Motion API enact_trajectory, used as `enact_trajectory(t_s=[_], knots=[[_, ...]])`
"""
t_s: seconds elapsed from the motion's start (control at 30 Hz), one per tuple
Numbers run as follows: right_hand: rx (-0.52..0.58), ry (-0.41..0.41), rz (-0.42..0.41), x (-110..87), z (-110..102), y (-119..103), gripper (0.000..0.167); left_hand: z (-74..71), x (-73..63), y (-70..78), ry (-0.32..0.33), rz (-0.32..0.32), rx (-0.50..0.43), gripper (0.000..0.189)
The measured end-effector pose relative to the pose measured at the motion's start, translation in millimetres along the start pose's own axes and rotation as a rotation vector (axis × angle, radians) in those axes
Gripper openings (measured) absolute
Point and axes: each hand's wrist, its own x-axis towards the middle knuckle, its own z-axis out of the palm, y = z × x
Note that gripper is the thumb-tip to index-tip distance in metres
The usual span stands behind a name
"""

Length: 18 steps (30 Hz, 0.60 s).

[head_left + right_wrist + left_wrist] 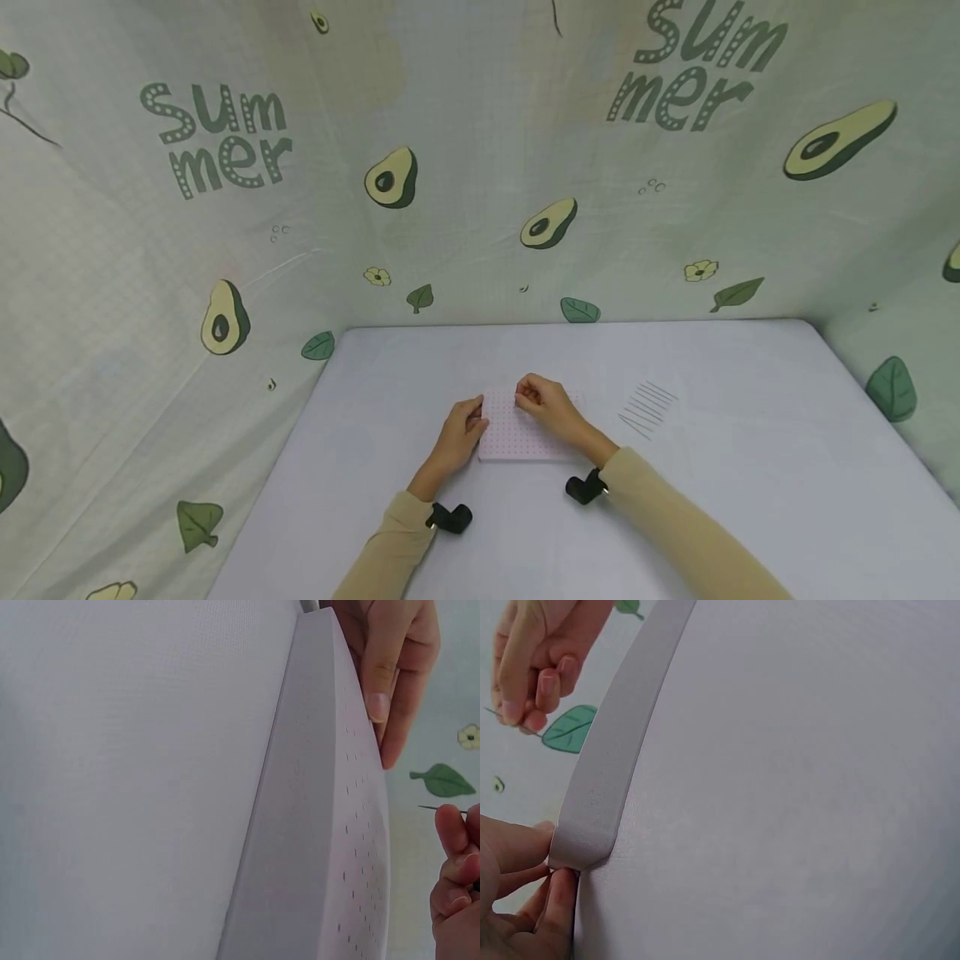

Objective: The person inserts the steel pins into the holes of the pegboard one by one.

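A white pegboard (517, 446) with rows of small holes lies flat on the table. My left hand (456, 437) holds it by its left edge; in the left wrist view, the thumb and fingers (559, 904) are at a rounded corner. Above the holes, my right hand (551, 408) pinches a thin metal pin (431, 808) between thumb and fingertips. The pin's tip sticks out past the fingers, apart from the board (360, 847) in the right wrist view. Much of the board's right part is hidden beneath the right hand and wrist.
Several thin metal pins (648, 409) lie in a loose row on the white table (750, 467), right of the board. A cloth (465, 100) printed with avocados and leaves hangs behind and beside the table. Black wrist cameras (452, 519) sit on both wrists.
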Motion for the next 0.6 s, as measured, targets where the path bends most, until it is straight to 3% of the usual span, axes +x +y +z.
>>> enact_trajectory(t_s=[0.6], knots=[[0.0,-0.044,0.035,10.1,23.0,8.8,0.005,0.1,0.0,-1.9,0.015,0.016,-0.031,0.045]])
